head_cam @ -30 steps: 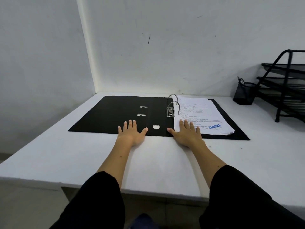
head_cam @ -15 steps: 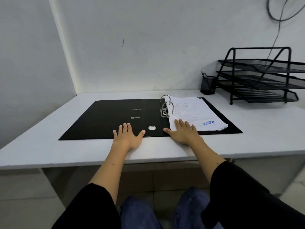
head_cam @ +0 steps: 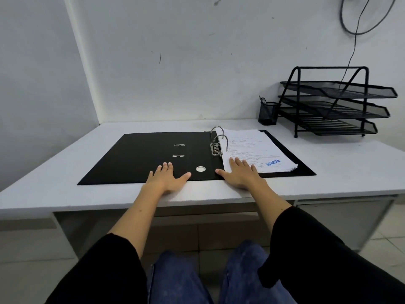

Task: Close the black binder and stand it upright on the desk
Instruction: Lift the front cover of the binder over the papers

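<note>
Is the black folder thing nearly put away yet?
Not yet. Nothing is done: the black binder lies open flat on the desk. The left hand and right hand rest flat at its near edge. Closing it and standing it up remain.

We see the black binder (head_cam: 140, 159) lying open and flat on the white desk (head_cam: 341, 172), covers spread left and right, metal rings (head_cam: 219, 139) upright, paper stack (head_cam: 254, 150) on its right cover.
</note>
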